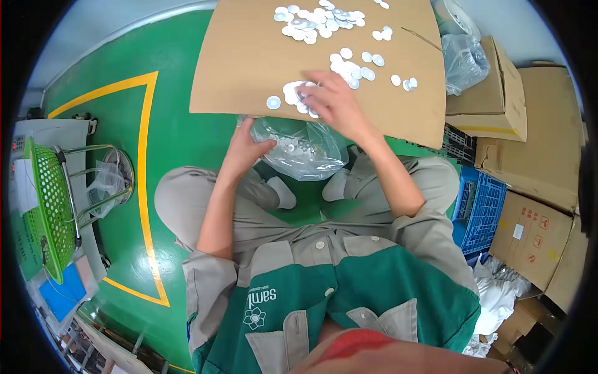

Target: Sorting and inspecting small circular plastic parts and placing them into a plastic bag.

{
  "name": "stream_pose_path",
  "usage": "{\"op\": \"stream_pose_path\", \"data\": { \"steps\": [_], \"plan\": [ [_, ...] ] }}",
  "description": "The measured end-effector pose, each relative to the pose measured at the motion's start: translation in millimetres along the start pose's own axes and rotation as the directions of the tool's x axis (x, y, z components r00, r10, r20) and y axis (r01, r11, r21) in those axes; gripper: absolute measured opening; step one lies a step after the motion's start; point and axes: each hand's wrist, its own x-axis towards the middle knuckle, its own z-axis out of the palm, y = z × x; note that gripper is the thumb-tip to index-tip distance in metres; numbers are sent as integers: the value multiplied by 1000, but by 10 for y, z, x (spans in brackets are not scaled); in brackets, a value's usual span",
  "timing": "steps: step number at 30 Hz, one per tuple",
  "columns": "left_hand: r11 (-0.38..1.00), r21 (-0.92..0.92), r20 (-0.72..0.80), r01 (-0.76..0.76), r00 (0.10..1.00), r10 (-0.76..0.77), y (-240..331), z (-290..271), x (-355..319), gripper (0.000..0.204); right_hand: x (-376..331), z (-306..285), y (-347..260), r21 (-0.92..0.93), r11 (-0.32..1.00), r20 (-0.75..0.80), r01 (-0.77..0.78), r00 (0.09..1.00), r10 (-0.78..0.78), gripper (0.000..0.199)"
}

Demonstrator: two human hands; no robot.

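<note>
A cardboard sheet [243, 68] lies in front of me, with small white round discs scattered over it in clusters. At its near edge my left hand [246, 146] grips the rim of a clear plastic bag [311, 167], thumb showing and the other fingertips partly hidden. The bag hangs below the edge with several white discs inside it. My right hand [336, 103] is over a small pile of discs [291, 93] just above the bag, fingers spread and touching the pile. One disc [273, 102] sits apart, left of this pile.
Larger clusters of discs [305, 28] lie farther back on the sheet. To the right stand cardboard boxes [529, 230], a blue plastic crate [483, 209] and a bagged roll [464, 62]. A green perforated chair [50, 209] is at the left, beyond a yellow floor line [144, 187].
</note>
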Motion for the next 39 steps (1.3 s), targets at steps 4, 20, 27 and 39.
{"op": "stream_pose_path", "data": {
  "steps": [4, 20, 27, 39],
  "plan": [
    [998, 41, -10, -46, 999, 47, 70, 49, 39, 67, -219, -141, 234, -29, 921, -329, -388, 874, 358, 27],
    [992, -119, 57, -46, 997, 53, -121, 230, 48, 79, -315, 122, -26, -128, 988, 41, -86, 995, 92, 44],
    [984, -176, 100, 28, 995, -10, -34, 172, 127, 75, -99, -178, 169, -149, 986, 64, -72, 995, 82, 42],
    [983, -143, 151, 111, 984, -90, -94, 173, 188, 74, -137, -126, 169, -150, 982, 87, -118, 987, 131, 44]
  ]
}}
